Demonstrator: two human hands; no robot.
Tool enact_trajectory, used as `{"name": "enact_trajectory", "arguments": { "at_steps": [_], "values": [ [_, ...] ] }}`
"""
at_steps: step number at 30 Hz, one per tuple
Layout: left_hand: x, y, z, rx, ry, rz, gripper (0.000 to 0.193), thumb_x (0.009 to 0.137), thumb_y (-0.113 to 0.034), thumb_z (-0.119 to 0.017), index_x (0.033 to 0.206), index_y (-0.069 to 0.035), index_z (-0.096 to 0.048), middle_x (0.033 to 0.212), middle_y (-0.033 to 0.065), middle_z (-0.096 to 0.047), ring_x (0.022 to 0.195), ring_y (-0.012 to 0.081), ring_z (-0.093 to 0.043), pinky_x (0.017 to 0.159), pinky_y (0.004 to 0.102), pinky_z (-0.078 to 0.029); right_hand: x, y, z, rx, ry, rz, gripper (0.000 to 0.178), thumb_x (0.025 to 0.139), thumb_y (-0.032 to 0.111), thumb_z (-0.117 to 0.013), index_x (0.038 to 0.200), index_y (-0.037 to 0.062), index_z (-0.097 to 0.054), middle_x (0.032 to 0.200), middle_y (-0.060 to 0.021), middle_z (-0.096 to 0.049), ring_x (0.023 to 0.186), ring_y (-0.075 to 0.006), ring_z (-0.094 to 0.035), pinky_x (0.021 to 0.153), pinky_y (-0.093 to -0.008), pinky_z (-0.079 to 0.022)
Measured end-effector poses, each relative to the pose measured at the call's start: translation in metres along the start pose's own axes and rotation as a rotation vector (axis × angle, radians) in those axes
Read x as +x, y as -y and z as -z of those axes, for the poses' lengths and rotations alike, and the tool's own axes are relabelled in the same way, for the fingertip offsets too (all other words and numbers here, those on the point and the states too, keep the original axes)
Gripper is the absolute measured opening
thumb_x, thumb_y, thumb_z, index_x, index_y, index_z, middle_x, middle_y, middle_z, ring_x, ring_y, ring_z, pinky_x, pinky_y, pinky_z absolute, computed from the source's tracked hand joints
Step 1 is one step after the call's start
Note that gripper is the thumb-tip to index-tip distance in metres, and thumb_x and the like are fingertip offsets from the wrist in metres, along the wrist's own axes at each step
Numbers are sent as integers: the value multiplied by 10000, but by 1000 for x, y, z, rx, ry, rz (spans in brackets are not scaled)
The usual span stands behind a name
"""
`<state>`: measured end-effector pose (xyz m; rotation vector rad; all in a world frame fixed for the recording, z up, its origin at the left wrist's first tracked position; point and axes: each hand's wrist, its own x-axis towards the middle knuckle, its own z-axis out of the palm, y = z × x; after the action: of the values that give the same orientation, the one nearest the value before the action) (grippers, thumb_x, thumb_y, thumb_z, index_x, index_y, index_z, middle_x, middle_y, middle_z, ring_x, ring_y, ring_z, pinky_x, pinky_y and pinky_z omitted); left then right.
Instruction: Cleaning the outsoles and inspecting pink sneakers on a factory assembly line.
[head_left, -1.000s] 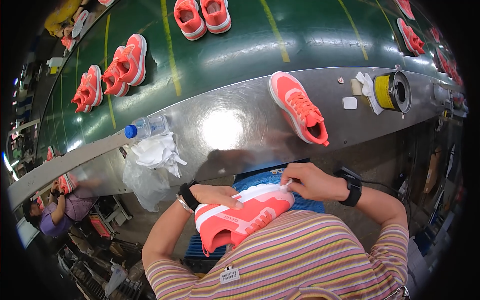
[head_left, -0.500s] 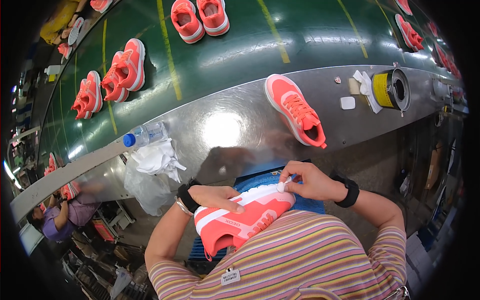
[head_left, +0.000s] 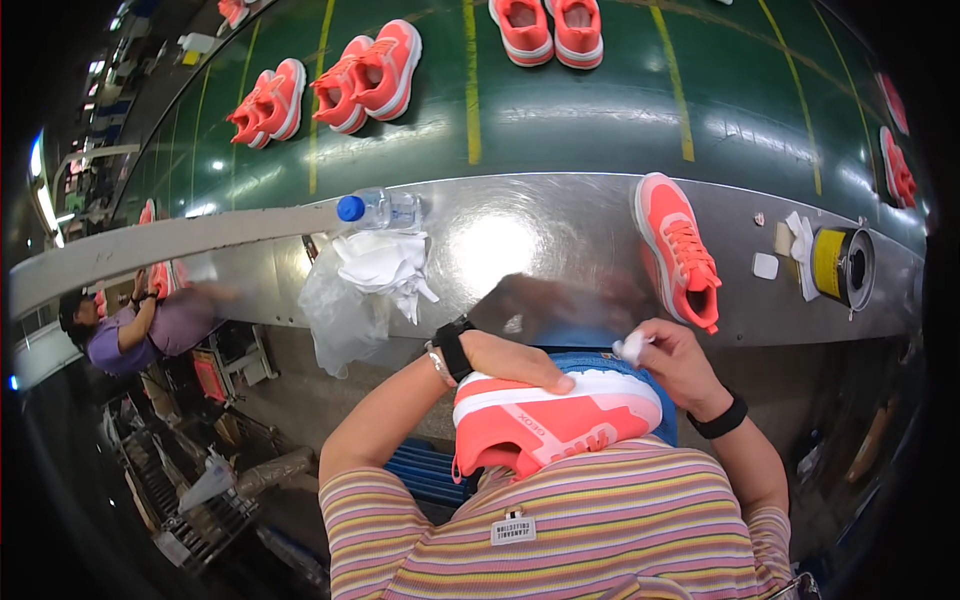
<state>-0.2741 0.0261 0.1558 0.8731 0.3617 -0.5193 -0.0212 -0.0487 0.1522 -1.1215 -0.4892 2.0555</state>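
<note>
A coral sneaker (head_left: 560, 430) with a white sole lies on its side against my striped shirt, its sole edge facing away from me. My left hand (head_left: 512, 360) grips it across the sole, thumb resting on the sidewall. Just beyond the toe, my right hand (head_left: 685, 372) pinches a small crumpled white wad, perhaps cloth or tissue (head_left: 629, 348), apart from the shoe. The matching sneaker (head_left: 680, 245) stands upright on the steel ledge (head_left: 560, 215) ahead, its heel toward me.
Beyond the ledge, pairs of coral sneakers (head_left: 368, 72) sit on a green, yellow-lined belt (head_left: 580, 120). A clear bottle (head_left: 385, 210) lies by white cloths (head_left: 385, 262) and a plastic bag (head_left: 345, 315). At right are a yellow-labelled can (head_left: 842, 266) and a white block (head_left: 765, 266). A co-worker (head_left: 125, 335) sits far left.
My right hand has drawn the white wad off the sole at the toe, and it is now clear of the shoe. My left hand still grips the sneaker. The whole view has shifted.
</note>
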Motion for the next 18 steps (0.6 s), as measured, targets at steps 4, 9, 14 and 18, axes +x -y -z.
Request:
{"name": "enact_trajectory", "arguments": {
  "at_steps": [4,9,14,18],
  "values": [
    [-4,0,1,-15,39,-16,595,869,-534,-496,1067,18,-594,956,58,-624,848,105,-561,738,264,-462,0,22,-1,-551,315,15,61,821,67,-613,852,15,-608,818,-21,-559,771,-98,-514,695,-237,-405],
    [-34,19,7,-121,-286,-189,467,929,-378,-464,1137,32,-547,1100,67,-590,1046,105,-498,920,271,-383,-20,25,32,-466,-138,281,34,855,44,-569,870,20,-588,886,-23,-590,770,-86,-530,712,-234,-426],
    [-25,32,20,-744,-800,-508,506,947,-413,-400,1252,-11,-438,1176,128,-563,1010,185,-592,878,315,-485,6,36,2,-254,-228,468,99,898,54,-526,986,20,-553,891,-36,-604,759,-68,-544,678,-207,-442],
    [-13,26,30,-785,-938,-651,505,953,-410,-380,1260,-13,-428,1180,127,-559,1023,185,-583,882,316,-481,19,27,-37,-405,-166,547,102,874,32,-548,974,24,-564,917,-29,-591,790,-95,-550,690,-216,-452]
  ]
}}
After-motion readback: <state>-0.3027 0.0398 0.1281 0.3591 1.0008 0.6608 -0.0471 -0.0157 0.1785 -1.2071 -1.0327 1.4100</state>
